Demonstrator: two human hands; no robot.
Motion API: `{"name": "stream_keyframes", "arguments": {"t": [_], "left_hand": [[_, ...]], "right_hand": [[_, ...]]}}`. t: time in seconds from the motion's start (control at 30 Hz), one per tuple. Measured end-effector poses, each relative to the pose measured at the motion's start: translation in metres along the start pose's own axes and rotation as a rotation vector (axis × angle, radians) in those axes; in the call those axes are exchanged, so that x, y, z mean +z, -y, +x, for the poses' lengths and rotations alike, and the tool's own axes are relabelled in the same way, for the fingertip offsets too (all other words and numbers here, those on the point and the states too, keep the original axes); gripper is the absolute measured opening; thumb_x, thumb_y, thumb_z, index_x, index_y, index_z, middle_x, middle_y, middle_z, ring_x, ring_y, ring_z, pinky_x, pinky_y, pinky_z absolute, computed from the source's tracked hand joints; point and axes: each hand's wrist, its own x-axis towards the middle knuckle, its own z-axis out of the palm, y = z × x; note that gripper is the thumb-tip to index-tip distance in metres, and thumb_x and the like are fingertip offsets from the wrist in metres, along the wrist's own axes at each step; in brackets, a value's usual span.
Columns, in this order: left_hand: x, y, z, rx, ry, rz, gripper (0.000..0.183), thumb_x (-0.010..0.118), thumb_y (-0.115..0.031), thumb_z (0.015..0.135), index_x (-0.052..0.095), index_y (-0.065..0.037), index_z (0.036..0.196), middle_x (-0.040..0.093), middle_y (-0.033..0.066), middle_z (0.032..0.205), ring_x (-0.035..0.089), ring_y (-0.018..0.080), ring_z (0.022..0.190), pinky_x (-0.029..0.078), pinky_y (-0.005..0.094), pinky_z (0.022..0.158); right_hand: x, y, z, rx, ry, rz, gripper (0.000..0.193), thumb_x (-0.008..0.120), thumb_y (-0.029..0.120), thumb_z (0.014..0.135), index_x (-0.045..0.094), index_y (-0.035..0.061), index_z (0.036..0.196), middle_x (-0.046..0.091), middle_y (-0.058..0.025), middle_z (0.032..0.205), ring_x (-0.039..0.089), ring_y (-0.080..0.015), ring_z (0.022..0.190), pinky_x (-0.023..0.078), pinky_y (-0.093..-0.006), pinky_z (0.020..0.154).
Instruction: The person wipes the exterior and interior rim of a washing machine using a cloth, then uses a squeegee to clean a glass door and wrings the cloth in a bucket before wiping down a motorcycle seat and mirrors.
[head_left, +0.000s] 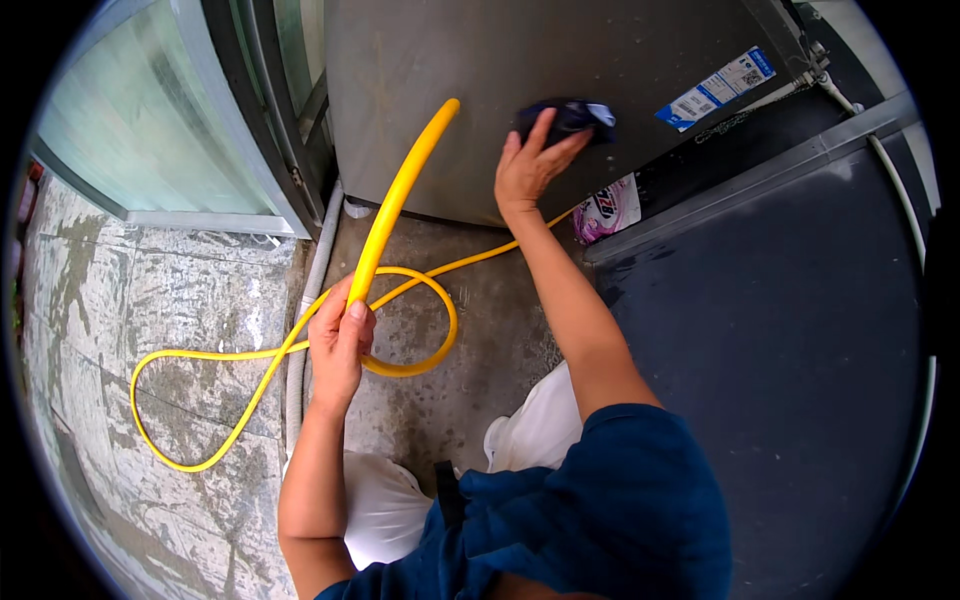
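Observation:
My left hand (340, 330) is wrapped round a yellow hose (396, 200), a little below its free end. That end points up and away, close in front of a large grey-brown panel (420, 60); no water shows coming from it. Against the same panel, my right hand (532, 170) presses a dark, bunched cloth (568, 120), slightly blurred. The cloth hides part of my fingertips. Behind my left hand the rest of the hose loops over the floor, and one stretch runs under my right forearm toward the panel's foot.
A blue and white label (716, 90) sticks to the panel at the right. Below it lies a pink and white packet (608, 210). A dark flat surface (770, 380) fills the right side. At the left stand a framed glass door (160, 110) and a pale pipe (318, 270).

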Motion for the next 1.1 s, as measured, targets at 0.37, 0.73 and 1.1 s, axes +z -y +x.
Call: {"name": "stream_keyframes", "arguments": {"t": [0.37, 0.73, 1.1], "left_hand": [[-0.011, -0.016, -0.016, 0.022, -0.106, 0.068, 0.037, 0.046, -0.022, 0.099, 0.053, 0.000, 0.129, 0.041, -0.0041, 0.063, 0.035, 0.0028, 0.048, 0.029, 0.0189, 0.043], [-0.029, -0.025, -0.022, 0.057, -0.275, 0.016, 0.037, 0.046, -0.025, 0.100, 0.054, -0.002, 0.127, 0.037, -0.0060, 0.059, 0.031, 0.0016, 0.046, 0.025, 0.0181, 0.042], [-0.028, -0.038, -0.042, 0.044, -0.411, 0.000, 0.039, 0.047, -0.027, 0.099, 0.054, -0.002, 0.128, 0.036, -0.0052, 0.058, 0.030, 0.0025, 0.047, 0.027, 0.0185, 0.043]], "right_hand": [[0.007, -0.052, -0.059, -0.891, 0.696, -0.136, 0.048, 0.051, 0.014, 0.087, 0.057, 0.0361, 0.129, 0.033, 0.0082, 0.152, 0.035, -0.0128, 0.135, 0.016, -0.0512, 0.116], [0.011, 0.110, 0.097, -0.513, -0.012, 0.021, 0.061, 0.067, 0.022, 0.077, 0.053, 0.0440, 0.132, 0.041, -0.0065, 0.142, 0.036, -0.0297, 0.133, 0.023, -0.0593, 0.110], [0.121, 0.154, -0.103, -1.217, 0.927, -0.321, 0.035, 0.045, 0.030, 0.095, 0.066, 0.0241, 0.122, 0.021, 0.0064, 0.158, 0.016, -0.0144, 0.145, 0.000, -0.0506, 0.119]]}}
